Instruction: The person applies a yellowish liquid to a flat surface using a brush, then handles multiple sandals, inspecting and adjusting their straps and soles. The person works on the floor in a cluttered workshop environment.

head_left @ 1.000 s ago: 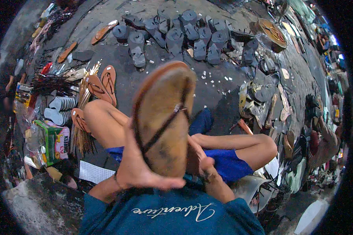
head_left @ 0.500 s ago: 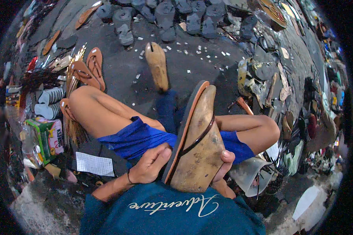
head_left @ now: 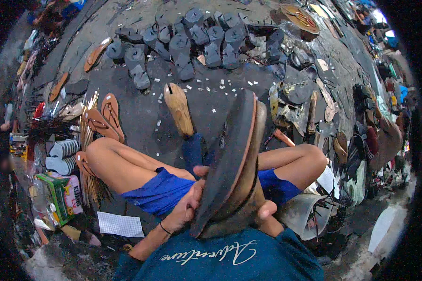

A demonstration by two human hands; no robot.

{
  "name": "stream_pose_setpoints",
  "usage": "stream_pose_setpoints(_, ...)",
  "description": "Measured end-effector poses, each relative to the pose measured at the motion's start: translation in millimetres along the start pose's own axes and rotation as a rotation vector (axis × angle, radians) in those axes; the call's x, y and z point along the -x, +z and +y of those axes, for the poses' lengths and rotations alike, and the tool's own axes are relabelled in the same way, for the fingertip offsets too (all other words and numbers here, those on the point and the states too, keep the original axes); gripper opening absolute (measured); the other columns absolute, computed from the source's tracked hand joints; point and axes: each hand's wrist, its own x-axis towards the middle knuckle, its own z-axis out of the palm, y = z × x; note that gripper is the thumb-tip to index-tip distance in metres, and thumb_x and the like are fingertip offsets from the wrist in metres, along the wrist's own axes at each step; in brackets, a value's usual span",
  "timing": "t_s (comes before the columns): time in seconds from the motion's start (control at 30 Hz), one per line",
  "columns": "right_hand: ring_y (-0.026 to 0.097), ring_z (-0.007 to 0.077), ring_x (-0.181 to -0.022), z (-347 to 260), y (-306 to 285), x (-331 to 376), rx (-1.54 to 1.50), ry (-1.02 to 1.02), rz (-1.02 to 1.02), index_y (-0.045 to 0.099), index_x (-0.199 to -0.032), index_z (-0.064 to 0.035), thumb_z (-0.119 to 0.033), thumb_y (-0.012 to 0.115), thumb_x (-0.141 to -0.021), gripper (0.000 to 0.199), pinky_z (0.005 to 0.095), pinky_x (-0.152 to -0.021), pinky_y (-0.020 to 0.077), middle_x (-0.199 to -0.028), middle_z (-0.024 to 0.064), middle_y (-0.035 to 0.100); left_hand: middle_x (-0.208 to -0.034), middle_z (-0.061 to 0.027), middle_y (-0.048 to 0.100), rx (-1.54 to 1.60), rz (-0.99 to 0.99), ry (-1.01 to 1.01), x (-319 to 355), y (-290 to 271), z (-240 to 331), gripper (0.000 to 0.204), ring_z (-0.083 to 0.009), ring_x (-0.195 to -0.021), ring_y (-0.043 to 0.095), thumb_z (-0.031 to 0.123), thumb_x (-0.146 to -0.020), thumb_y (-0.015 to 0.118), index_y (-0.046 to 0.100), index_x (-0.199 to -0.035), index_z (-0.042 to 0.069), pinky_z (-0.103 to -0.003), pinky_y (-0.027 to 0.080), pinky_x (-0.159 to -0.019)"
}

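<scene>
Holding a dark-soled sandal [head_left: 232, 164] on edge over the lap, left hand [head_left: 187, 206] clasping its near-left side, right hand [head_left: 265, 213] mostly hidden, grip unclear; best kept firmly braced against the knees, pressing evenly along the brown sole seam.

A green, pink and white rectangular carton [head_left: 61, 199] lies tilted on the ground beside the person's left knee, near the floor's left edge, with a white sheet of paper [head_left: 120, 225] lying flat just to its right.
</scene>
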Motion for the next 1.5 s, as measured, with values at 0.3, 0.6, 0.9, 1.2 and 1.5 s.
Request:
stream_pose_setpoints(0.3, 0.023, 0.0306, -0.133, 50, -40, -42, 0.934, 0.131, 0.000, 0.002, -0.140, 0.0054, -0.025, 0.076, -0.070, 0.107, 0.0372, -0.110, 0.0193, -0.142, 0.0214, 0.022, -0.135, -0.0132, 0.038, -0.390, 0.192, 0.034, 0, -34, -17, 0.077, -0.0190, -0.124, 0.037, 0.009, -0.080, 0.065, 0.020, -0.140, -0.005, -0.031, 0.028, -0.104)
stream_pose_setpoints(0.6, 0.029, 0.0338, -0.129, 52, -36, -40, 1.119, 0.146, 0.040, 0.016, -0.138, 0.0042, -0.031, 0.081, -0.064, 0.104, 0.0383, -0.109, 0.0226, -0.137, 0.0228, 0.029, -0.142, -0.0139, 0.028, -0.055, 0.302, 0.026, 11, -24, -27, 0.086, -0.0220, -0.130, 0.031, 0.000, -0.075, 0.066, 0.014, -0.143, 0.001, -0.034, 0.025, -0.106)
stream_pose_setpoints(0.9, 0.043, 0.0217, -0.116, 25, -16, -84, 1.091, -0.195, 0.176, 0.029, -0.130, 0.0031, -0.023, 0.067, -0.083, 0.066, 0.0345, -0.100, 0.0346, -0.124, 0.0153, 0.044, -0.128, -0.0080, 0.051, 0.745, 0.273, 0.364, -109, -56, 35, 0.072, -0.0200, -0.111, 0.053, 0.054, -0.087, 0.049, 0.031, -0.139, 0.007, -0.036, 0.043, -0.094)
stream_pose_setpoints(1.2, 0.050, 0.0212, -0.110, 17, -104, -92, 1.062, 0.001, 0.374, 0.036, -0.129, 0.0041, -0.018, 0.063, -0.084, 0.057, 0.0338, -0.094, 0.0412, -0.119, 0.0134, 0.051, -0.114, -0.0187, 0.054, 0.725, 0.328, 0.588, -139, -123, 59, 0.074, -0.0257, -0.094, 0.059, 0.062, -0.087, 0.039, 0.040, -0.129, 0.002, -0.036, 0.052, -0.078)
stream_pose_setpoints(1.5, 0.054, 0.0361, -0.109, -42, -43, -206, 1.715, -0.402, -0.119, 0.054, -0.118, -0.0084, -0.019, 0.069, -0.075, 0.047, 0.0394, -0.091, 0.0450, -0.124, 0.0225, 0.049, -0.128, -0.0174, 0.047, 1.106, -0.182, 0.443, -135, -69, 10, 0.066, -0.0320, -0.108, 0.054, 0.051, -0.094, 0.031, 0.034, -0.135, 0.000, -0.042, 0.047, -0.091)
